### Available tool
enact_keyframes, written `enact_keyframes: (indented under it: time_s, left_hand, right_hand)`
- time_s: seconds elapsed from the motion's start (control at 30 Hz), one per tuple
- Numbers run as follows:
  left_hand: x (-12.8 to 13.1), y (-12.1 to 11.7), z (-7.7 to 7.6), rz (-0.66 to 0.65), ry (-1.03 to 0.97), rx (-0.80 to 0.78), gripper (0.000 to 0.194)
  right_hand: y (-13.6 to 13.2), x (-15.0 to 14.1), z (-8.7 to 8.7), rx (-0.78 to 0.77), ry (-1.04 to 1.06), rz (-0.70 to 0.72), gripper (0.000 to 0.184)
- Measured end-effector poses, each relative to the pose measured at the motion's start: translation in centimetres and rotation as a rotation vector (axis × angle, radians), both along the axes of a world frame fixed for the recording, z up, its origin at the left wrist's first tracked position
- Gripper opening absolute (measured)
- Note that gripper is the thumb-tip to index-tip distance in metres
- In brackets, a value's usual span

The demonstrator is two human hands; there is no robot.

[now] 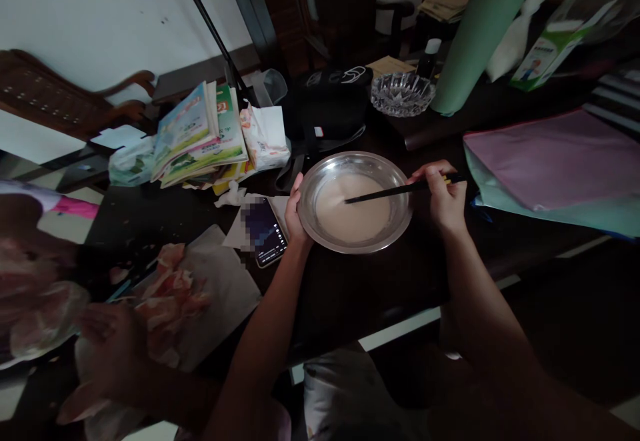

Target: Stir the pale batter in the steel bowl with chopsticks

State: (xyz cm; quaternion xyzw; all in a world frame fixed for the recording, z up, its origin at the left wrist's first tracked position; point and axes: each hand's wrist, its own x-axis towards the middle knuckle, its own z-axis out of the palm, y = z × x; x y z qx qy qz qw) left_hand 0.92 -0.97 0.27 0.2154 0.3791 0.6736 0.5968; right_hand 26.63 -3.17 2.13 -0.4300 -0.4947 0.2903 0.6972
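A shiny metal bowl (403, 217) stands at the front of the dark table, with a pale, creamy liquid (350, 221) inside. My left hand (296, 213) grips its left rim, fingers on the outer side. In my right hand (445, 194) is a pair of dark chopsticks (395, 191), slanting over the right rim with the tips in the liquid near the middle. Whether the right fingers also touch the rim I cannot tell. Just left of the bowl lies a phone (270, 237) with its screen lit.
At left, a co-worker's hand (107, 334) is by pieces of raw meat (173, 294) on a pale board (220, 274). Behind are stacked books (200, 141), a tissue pack (265, 137), a black bag (325, 111) and a glass ashtray (403, 94). Pink and green folders (555, 161) lie right.
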Motion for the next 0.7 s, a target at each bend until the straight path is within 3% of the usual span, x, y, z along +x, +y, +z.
enact_keyframes:
  time_s: [0.1, 0.3, 0.5, 0.7]
  left_hand:
    - [-0.01, 0.03, 0.06, -0.003, 0.0, -0.004, 0.029]
    - [0.03, -0.02, 0.25, 0.005, -0.011, -0.006, 0.031]
    - [-0.08, -0.04, -0.05, -0.015, 0.012, 0.013, 0.033]
    - [-0.09, 0.11, -0.14, -0.007, 0.006, -0.006, 0.032]
  right_hand:
    - [-0.01, 0.07, 0.1, 0.001, 0.032, -0.069, 0.037]
    - [-0.15, -0.23, -0.07, -0.051, -0.071, 0.082, 0.033]
    - [0.13, -0.13, -0.01, 0.025, 0.06, -0.086, 0.037]
    - [0.09, -0.31, -0.16, -0.046, -0.048, 0.062, 0.034]
